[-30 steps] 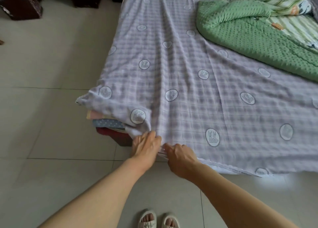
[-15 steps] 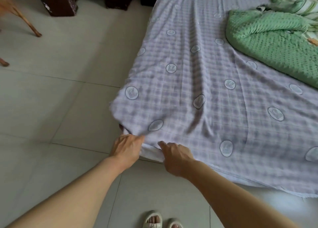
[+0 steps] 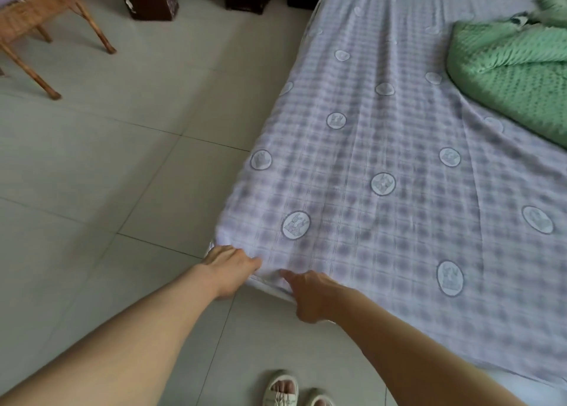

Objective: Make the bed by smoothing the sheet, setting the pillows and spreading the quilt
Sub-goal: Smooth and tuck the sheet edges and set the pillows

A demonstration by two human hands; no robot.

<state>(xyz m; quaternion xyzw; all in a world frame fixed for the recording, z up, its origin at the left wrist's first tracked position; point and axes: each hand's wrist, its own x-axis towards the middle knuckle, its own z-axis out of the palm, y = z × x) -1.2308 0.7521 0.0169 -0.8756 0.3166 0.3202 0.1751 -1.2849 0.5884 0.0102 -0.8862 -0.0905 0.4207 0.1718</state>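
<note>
Both hands at the sheet's corner

Left hand (image 3: 228, 263) and right hand (image 3: 310, 293), fingers curled, grip the sheet (image 3: 383, 191) hem at lower centre. Likely thin, limp cloth: hold the hem, pull evenly. The green quilt (image 3: 515, 80) lies bunched upper right.

The fingertips of both the left hand (image 3: 228, 263) and the right hand (image 3: 310, 295) are hidden under the sheet (image 3: 383, 209), whose check pattern is motion-blurred. The green quilt (image 3: 515, 77) and the wicker chair (image 3: 40, 16) are cut off by the frame edges.
</note>
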